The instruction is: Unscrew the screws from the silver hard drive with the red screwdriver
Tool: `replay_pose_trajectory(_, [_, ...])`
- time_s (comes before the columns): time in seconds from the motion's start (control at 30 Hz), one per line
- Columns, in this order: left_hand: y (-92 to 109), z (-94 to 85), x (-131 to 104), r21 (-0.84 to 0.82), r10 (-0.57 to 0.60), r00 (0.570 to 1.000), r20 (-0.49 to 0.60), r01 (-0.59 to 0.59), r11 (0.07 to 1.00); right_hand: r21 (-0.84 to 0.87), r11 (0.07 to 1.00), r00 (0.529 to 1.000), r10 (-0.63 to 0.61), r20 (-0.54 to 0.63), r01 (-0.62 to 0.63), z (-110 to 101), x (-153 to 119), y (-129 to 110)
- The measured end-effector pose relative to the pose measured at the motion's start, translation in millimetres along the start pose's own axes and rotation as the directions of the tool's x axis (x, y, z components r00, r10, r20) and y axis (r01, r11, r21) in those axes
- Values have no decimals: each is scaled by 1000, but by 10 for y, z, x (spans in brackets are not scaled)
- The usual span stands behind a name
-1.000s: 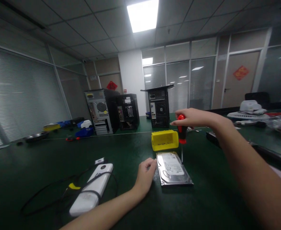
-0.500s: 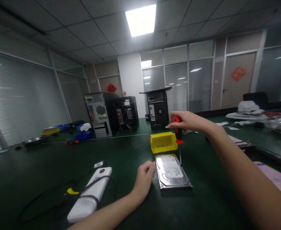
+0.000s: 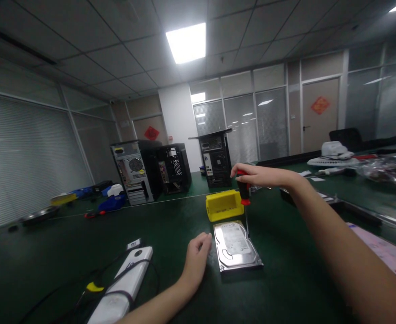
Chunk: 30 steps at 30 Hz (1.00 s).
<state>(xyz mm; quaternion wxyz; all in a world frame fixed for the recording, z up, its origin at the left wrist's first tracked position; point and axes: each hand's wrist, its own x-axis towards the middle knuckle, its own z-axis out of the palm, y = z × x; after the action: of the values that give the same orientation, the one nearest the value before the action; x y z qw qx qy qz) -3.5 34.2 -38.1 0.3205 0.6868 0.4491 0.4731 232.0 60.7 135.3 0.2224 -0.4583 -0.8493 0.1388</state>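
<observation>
A silver hard drive (image 3: 234, 247) lies flat on the green table, its label side up. My right hand (image 3: 253, 174) closes around the top of a red and black screwdriver (image 3: 244, 194) from above. The screwdriver stands nearly upright, its tip at the drive's right edge. Beside the drive's left edge, my left hand (image 3: 198, 254) rests on the table with its fingers curled in and nothing visible in them. Whether its fingertips touch the drive I cannot tell. Just behind the drive sits a yellow bin (image 3: 224, 205) with a few small pieces inside, too small to name.
At the left lies a white power bank (image 3: 125, 283) with a black cable looped over it. Several computer cases (image 3: 214, 159) stand at the back. A pink sheet (image 3: 383, 249) and a dark metal piece (image 3: 356, 211) lie at the right, near plastic bags (image 3: 386, 173).
The view has shifted, so everything sits slightly further left and lower. My right hand now covers more of the screwdriver's top; its tip stays at the drive's right edge.
</observation>
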Motion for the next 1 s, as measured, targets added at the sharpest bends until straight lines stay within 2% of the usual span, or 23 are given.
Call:
replay_pose_trajectory(0.1, [9, -1, -3, -16, -7, 1000, 6, 8, 1000, -73, 997, 998, -21, -64, 17, -6, -6, -13])
replay_pose_trajectory(0.2, [2, 2, 4, -35, -12, 1000, 5, 12, 999, -158, 986, 991, 27, -134, -48, 2, -3, -40])
replay_pose_trajectory(0.37, [-77, 13, 38, -65, -28, 999, -18, 27, 998, -3, 997, 994, 73, -79, -73, 37, 16, -64])
replay_pose_trajectory(0.53, [-99, 15, 34, -79, -35, 999, -23, 33, 996, -142, 989, 985, 8, -175, -33, 118, 90, -64])
replay_pose_trajectory(0.63, [-59, 14, 18, -51, -2, 1000, -8, 2, 999, -99, 995, 979, -48, -201, 28, 156, 107, -86])
replay_pose_trajectory(0.73, [-49, 16, 20, -59, 3, 1000, 4, -3, 998, -8, 999, 979, -49, -199, 48, 166, 93, -111])
replay_pose_trajectory(0.83, [-68, 19, 31, -83, -22, 1000, 6, 23, 996, 50, 999, 989, -4, -151, 12, 157, 83, -122])
replay_pose_trajectory(1.0, [-64, 16, 28, -75, -20, 1000, 13, 21, 997, -7, 999, 989, -38, -143, 37, 172, 125, -119])
